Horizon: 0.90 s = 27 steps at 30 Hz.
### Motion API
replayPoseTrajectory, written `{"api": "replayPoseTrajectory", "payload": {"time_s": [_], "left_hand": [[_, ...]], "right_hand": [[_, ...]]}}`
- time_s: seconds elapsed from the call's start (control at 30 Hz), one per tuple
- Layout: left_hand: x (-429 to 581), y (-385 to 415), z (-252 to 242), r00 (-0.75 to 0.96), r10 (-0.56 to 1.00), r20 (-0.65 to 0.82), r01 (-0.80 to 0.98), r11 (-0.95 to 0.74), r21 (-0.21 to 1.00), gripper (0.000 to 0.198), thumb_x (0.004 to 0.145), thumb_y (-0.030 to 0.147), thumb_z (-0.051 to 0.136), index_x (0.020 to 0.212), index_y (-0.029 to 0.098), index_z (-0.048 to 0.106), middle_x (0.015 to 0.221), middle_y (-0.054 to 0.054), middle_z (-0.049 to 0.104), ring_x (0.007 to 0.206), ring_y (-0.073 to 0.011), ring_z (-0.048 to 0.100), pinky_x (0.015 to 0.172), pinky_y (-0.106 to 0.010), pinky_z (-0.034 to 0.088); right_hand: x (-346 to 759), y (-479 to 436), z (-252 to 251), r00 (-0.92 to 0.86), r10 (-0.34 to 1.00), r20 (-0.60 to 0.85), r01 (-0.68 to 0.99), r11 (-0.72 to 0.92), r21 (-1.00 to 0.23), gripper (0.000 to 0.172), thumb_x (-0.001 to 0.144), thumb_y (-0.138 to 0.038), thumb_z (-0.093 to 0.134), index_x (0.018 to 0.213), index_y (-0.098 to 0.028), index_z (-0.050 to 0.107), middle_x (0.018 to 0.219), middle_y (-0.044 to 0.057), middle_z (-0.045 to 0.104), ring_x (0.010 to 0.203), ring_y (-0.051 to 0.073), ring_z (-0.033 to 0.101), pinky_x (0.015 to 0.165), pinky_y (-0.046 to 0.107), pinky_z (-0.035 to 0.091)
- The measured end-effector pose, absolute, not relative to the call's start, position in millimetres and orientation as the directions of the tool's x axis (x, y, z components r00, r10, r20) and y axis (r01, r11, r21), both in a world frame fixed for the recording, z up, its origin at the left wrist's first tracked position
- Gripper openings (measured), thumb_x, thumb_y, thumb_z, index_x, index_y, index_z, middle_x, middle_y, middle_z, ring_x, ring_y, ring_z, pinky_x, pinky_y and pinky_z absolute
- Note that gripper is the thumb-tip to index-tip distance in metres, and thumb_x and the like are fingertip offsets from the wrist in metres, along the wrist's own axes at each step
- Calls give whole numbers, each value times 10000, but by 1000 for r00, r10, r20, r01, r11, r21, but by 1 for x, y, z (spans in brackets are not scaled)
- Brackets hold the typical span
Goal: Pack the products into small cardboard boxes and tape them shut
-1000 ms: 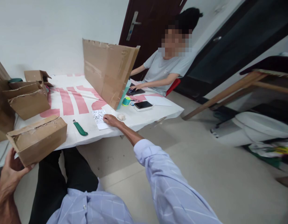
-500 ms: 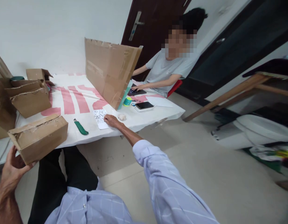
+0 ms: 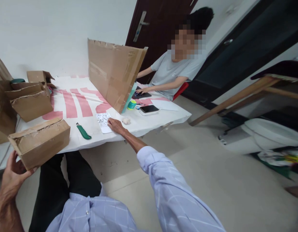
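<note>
My left hand (image 3: 15, 175) grips the near left end of a closed cardboard box (image 3: 44, 145), its thumb along the lower edge. The box's far side rests at the table edge. My right hand (image 3: 117, 126) lies on the right side of a white printed sheet (image 3: 103, 121) with rows of small dark marks. Its fingers are curled together at the sheet; what is under the fingertips is hidden. Between the two hands a green utility knife (image 3: 83, 131) lies on the table. A small pale lump (image 3: 126, 121) sits just right of my right hand.
A tall cardboard panel (image 3: 112, 74) stands across the white-and-pink tablecloth (image 3: 91, 93). Behind it a person (image 3: 173, 71) types on a laptop (image 3: 141, 94). A tape roll (image 3: 132, 104) and a phone (image 3: 149, 109) lie at right; open cardboard boxes (image 3: 32, 104) crowd the left.
Almost nothing differs. My right hand shifts very slightly on the printed sheet; my left hand and the box stay in place.
</note>
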<state>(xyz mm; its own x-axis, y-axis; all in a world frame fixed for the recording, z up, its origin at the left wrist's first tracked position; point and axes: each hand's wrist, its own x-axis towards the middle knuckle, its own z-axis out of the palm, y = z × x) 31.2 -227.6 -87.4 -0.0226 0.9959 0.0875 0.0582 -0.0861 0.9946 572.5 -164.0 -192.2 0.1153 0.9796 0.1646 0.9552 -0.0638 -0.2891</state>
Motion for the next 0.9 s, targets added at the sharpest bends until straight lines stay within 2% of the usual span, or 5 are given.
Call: {"api": "replayPoseTrajectory", "payload": {"time_s": [0.13, 0.23, 0.33, 0.57, 0.9], "left_hand": [[31, -227, -87, -14, 996, 84, 57, -83, 995, 1182, 283, 129, 1025, 1376, 299, 608, 1554, -39, 538, 979, -139, 660, 798, -157, 633], [32, -227, -86, -22, 996, 88, 61, -86, 994, 1178, 275, 157, 1031, 1363, 307, 607, 1584, -46, 520, 1061, -188, 677, 796, -180, 644], [34, -227, -85, -27, 997, 78, 72, -76, 994, 1185, 265, 161, 1030, 1359, 317, 603, 1596, -46, 512, 1114, -226, 682, 778, -194, 650], [33, -227, -84, 2, 996, 92, 69, -92, 993, 1072, 331, 130, 1001, 1311, 296, 600, 1491, -24, 554, 988, -130, 640, 818, -146, 619], [31, -226, -88, -5, 997, 80, 84, -80, 993, 1132, 317, 141, 993, 1356, 322, 583, 1596, -42, 503, 1055, -182, 650, 789, -159, 634]], "right_hand": [[572, -164, -192, 106, 981, 164, 958, -57, -279, 195, 994, -189, 541, 1026, -209, 732, 1103, 90, 773, 994, 226, 657, 810, 287, 436], [572, -163, -191, 88, 983, 162, 961, -41, -274, 213, 1003, -187, 541, 993, -200, 754, 1112, 101, 770, 1015, 229, 663, 829, 292, 444], [573, -164, -191, 68, 984, 164, 962, -21, -273, 222, 1011, -198, 546, 994, -199, 767, 1137, 103, 762, 1050, 228, 663, 859, 295, 453], [576, -168, -193, 43, 982, 186, 955, 14, -295, 157, 991, -217, 591, 984, -197, 747, 1131, 92, 738, 1079, 214, 642, 916, 288, 449], [582, -173, -204, 79, 968, 239, 934, 12, -356, 182, 938, -268, 644, 1102, -191, 662, 1082, 73, 705, 985, 208, 600, 885, 298, 439]]}}
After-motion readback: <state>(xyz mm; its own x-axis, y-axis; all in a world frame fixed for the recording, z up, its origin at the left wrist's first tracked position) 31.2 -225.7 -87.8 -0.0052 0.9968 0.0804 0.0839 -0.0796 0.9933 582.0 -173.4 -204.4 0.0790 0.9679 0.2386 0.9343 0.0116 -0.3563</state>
